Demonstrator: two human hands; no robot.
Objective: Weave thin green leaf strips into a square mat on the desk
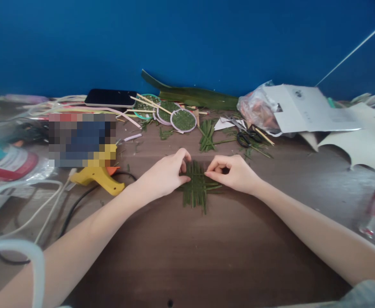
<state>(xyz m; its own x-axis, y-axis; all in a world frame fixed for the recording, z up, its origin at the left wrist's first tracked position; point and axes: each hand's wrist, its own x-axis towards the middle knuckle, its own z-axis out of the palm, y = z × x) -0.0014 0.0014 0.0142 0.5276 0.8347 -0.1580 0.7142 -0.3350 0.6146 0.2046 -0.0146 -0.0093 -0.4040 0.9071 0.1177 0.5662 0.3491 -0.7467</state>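
A small woven mat of green leaf strips (194,185) lies flat on the table in front of me, its loose strip ends sticking out at the bottom and right. At its left edge is my left hand (171,173), fingers curled and thumb against the strips; the index finger is lifted a little. My right hand (234,173) pinches a thin strip at the mat's right edge between thumb and index finger. Just beyond lies a bundle of crossed leaf strips (208,136). Black-handled scissors (246,136) lie behind my right hand.
Several round leaf-filled rings (183,120), wooden sticks (152,104), a long green leaf (203,97) and a phone (110,97) line the back. A yellow glue gun (102,177) with cables lies left. A plastic bag (258,107) and white card (315,109) are at right.
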